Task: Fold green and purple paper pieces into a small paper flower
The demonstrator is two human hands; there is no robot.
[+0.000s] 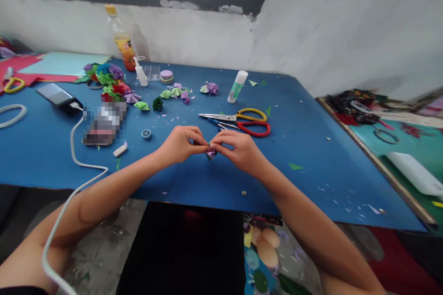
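My left hand (182, 144) and my right hand (238, 148) meet over the front middle of the blue table (194, 179). Between their pinched fingertips is a small purple and green paper piece (210, 153), mostly hidden by the fingers. Just behind my right hand lie scissors (254, 122) with one yellow and one red handle, blades toward the left. A glue stick (237, 87) with a white cap stands farther back. Folded paper flowers (176, 92) in purple and green are grouped beyond my left hand.
A phone (105, 122) lies left, near a power bank (58, 96) whose white cable (72, 147) runs across my left arm. A juice bottle (122, 43) and a small white squeeze bottle (140, 73) stand at the back. Paper scraps (296, 166) are scattered about.
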